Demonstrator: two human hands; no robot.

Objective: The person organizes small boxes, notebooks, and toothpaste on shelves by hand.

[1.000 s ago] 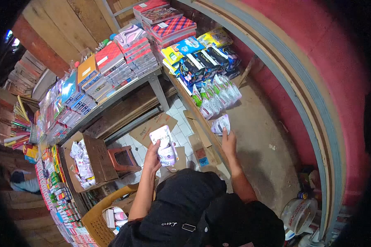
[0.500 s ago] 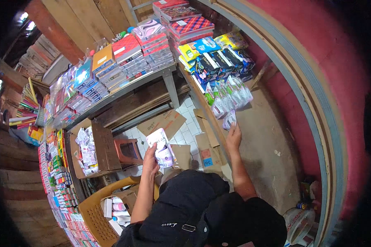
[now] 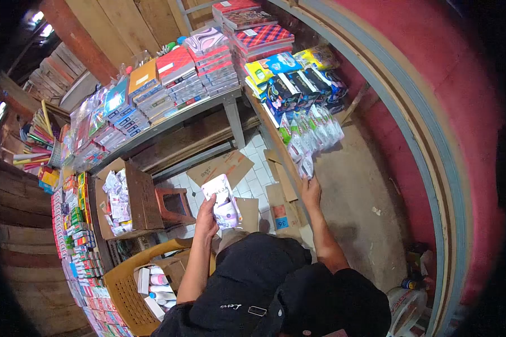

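Stocking, I judge: left grip clasps spare pouches; right grip, closure unclear, seats the last pouch at the end of the row, needing clean release.

Lettering on the white pouches illegible.

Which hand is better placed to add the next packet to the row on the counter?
Right. The right hand is at the near end of the row of packets on the counter; the left hand grips the stack of packets, away from that row.
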